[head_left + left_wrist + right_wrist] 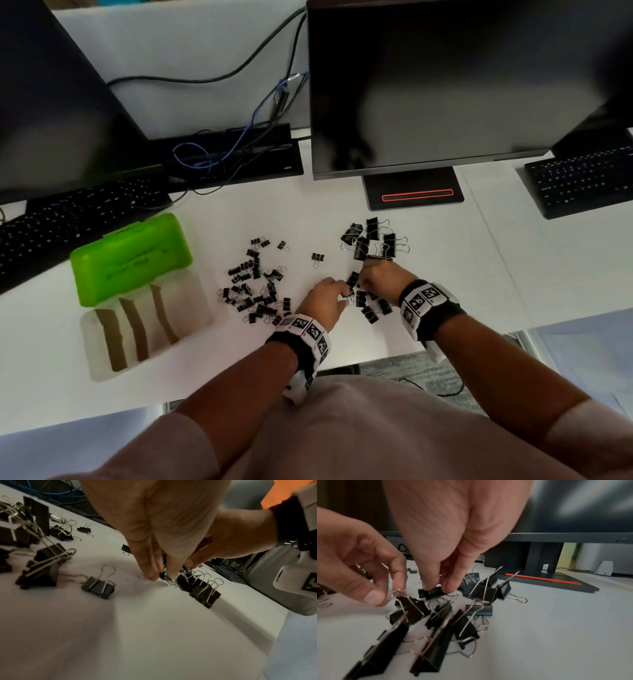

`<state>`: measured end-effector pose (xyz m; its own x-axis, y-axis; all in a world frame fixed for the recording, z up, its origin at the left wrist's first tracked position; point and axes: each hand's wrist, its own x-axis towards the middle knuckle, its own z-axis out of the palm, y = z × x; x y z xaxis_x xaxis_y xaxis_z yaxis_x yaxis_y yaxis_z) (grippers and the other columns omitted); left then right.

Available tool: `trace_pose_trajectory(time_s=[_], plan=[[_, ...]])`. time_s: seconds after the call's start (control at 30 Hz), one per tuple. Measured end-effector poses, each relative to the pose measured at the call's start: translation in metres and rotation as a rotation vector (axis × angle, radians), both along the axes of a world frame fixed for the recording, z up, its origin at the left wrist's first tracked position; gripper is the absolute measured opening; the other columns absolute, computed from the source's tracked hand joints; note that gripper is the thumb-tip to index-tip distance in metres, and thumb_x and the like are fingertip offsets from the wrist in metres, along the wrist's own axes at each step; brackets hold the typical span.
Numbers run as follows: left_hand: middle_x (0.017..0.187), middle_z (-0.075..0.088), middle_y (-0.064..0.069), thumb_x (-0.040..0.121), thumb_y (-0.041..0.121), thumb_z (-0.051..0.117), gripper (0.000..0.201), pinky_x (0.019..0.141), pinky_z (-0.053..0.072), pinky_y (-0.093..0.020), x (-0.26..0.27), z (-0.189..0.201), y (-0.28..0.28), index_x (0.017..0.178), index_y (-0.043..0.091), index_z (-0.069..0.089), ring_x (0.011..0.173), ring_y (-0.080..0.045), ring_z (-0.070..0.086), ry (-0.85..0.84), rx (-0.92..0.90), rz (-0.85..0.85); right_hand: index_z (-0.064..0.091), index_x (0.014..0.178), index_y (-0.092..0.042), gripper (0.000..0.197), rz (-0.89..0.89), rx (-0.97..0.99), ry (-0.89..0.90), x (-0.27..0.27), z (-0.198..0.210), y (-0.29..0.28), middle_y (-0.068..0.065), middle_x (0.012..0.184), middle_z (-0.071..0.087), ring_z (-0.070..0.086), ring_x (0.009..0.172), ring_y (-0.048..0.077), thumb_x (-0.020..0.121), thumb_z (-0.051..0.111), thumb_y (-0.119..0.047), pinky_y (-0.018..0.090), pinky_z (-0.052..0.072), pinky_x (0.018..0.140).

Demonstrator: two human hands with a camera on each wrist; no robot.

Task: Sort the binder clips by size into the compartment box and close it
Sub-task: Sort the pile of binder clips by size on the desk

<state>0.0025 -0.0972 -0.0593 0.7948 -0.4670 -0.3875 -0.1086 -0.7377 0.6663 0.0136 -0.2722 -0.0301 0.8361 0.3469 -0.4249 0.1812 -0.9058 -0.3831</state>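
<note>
Black binder clips lie on the white desk in three groups: small ones (257, 291), large ones (373, 240) and medium ones (371, 306) under my hands. My right hand (436, 588) pinches a medium clip (430, 593) by its black body, just above the desk. My left hand (388, 596) reaches in beside it, thumb and forefinger pinching the wire handle of another medium clip (410, 605). In the left wrist view the left hand (160, 576) points down at the desk with that clip between its fingertips. The compartment box (102, 359) stands open at the left, its green lid (130, 257) tipped back.
Two monitors stand at the back, the right one on a black base (414, 192) with a red stripe. Keyboards lie at the far left (68, 219) and far right (582, 181). Cables (219, 154) trail between the monitors. The desk's front edge runs just below my wrists.
</note>
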Motion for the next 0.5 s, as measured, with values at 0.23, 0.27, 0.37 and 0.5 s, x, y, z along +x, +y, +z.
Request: trace_pose_trajectory(time_s=[0.23,0.27,0.37,0.5], plan=[[0.112,0.056,-0.004,0.087,0.022,0.062,0.025,0.085,0.051,-0.04,-0.002,-0.003,0.002,0.111,0.02,0.059,0.094,-0.024,0.059,-0.035,0.046,-0.053,0.067,0.11,-0.009,0.031,-0.079,0.073,0.006,-0.005,-0.003,-0.006,0.011,0.108,0.066,0.062,0.101,0.028,0.083,0.056,0.002,0.034,0.049,0.089],[0.115,0.054,-0.004,0.087,0.021,0.061,0.03,0.086,0.05,-0.04,-0.002,-0.002,0.002,0.116,0.021,0.056,0.098,-0.024,0.058,-0.045,0.066,-0.086,0.063,0.118,-0.012,0.039,-0.12,0.096,0.004,-0.005,-0.003,-0.007,0.009,0.114,0.065,0.061,0.104,0.025,0.083,0.055,0.004,0.03,0.047,0.092],[0.118,0.052,-0.002,0.089,0.022,0.059,0.028,0.085,0.05,-0.041,-0.003,-0.001,0.002,0.117,0.022,0.056,0.102,-0.024,0.057,-0.071,0.091,-0.133,0.05,0.132,-0.021,0.059,-0.189,0.085,0.036,-0.006,0.002,-0.014,0.006,0.12,0.062,0.06,0.105,0.02,0.082,0.049,0.01,0.026,0.046,0.091],[0.111,0.054,0.002,0.088,0.026,0.06,0.019,0.077,0.051,-0.035,-0.007,-0.003,0.006,0.106,0.022,0.061,0.098,-0.02,0.059,-0.087,0.077,-0.106,0.045,0.135,-0.022,0.071,-0.269,0.059,0.07,-0.008,0.013,-0.027,0.005,0.121,0.062,0.061,0.104,0.02,0.076,0.045,0.017,0.032,0.051,0.09]])
